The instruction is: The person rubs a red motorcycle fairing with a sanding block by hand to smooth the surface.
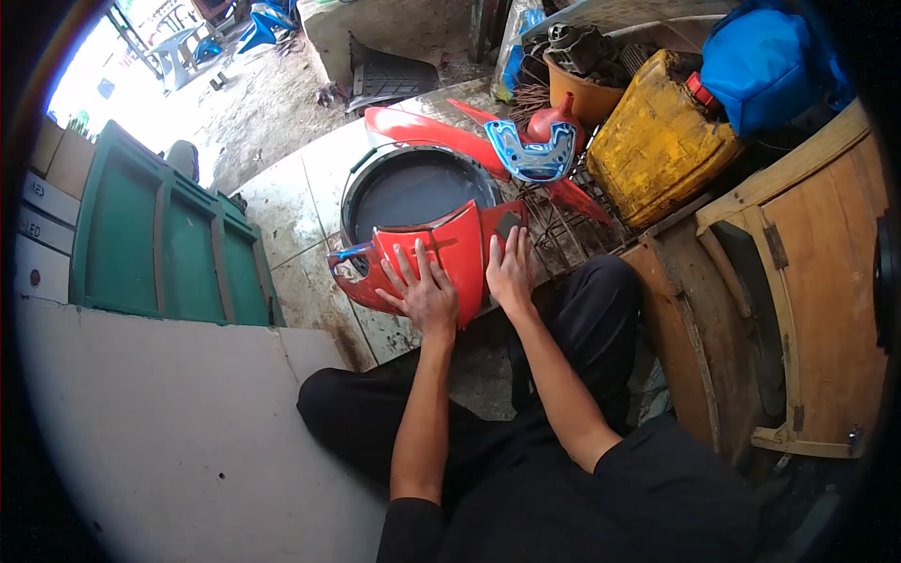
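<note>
A glossy red motorcycle body panel (436, 249) lies tilted over the near rim of a black bucket (352, 202) of grey water. My left hand (427, 296) rests on the panel with its fingers spread flat, holding nothing. At the panel's right part is my right hand (510, 272), its fingers stretched forward. A small dark grey rectangular piece, like sandpaper (508, 223), sits at its fingertips against the red surface; the grip beneath is hidden. A blue-patterned strip (352, 251) shows at the panel's left end.
Beyond the bucket lie more red panels (422, 129) and a blue-and-white patterned part (531, 150) on a metal rack. To the right stand a dirty yellow jerrycan (657, 141), an orange bucket (577, 89), a blue bag (760, 66) and wooden furniture (817, 281). A green shuttered frame (155, 230) stands left.
</note>
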Tool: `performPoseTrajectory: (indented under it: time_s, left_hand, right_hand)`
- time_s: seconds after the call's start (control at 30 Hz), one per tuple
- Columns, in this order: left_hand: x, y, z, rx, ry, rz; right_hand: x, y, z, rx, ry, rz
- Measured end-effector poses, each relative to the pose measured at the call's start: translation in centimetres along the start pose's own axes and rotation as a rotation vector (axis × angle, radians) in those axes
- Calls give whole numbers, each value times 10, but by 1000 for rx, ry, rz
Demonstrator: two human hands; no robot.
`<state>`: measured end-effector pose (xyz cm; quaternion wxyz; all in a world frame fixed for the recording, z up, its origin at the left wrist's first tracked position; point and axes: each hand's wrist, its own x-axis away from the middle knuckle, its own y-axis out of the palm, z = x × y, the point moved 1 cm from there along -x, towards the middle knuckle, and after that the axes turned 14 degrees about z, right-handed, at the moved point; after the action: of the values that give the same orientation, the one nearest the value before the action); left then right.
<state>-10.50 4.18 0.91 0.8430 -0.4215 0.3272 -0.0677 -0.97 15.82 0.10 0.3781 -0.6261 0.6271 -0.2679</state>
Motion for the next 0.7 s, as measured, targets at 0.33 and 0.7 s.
performPoseTrajectory:
  time_s: [0.33,0.7]
  left_hand:
    - [3,0,1,15,-12,-7]
    - [3,2,5,5,-3,2]
  right_hand:
    - [-21,3,16,5,-44,136]
    - [-31,21,36,-250,-167,199]
